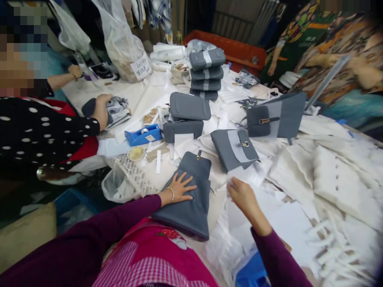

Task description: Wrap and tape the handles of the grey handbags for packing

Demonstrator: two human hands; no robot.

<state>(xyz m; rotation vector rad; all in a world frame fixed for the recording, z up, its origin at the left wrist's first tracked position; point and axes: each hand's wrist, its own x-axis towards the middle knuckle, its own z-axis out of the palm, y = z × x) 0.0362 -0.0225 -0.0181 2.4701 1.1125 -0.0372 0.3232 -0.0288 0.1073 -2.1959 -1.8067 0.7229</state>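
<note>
Across the cluttered table, left hand (pixel 179 188) spread flat on a grey bag (pixel 191 199), right hand (pixel 243 195) loosely open over white paper sheets (pixel 287 223), blue tape dispenser (pixel 143 134) beyond, stacked grey pouches (pixel 206 73) before a red crate (pixel 236 50), contents unclear.

One head view looks forward and down, close over the table (pixel 149 95); far edges seem blurred.

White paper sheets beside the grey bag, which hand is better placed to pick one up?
Right: the right hand already reaches onto the white paper sheets, while the left hand lies flat on the grey fabric bag.
</note>
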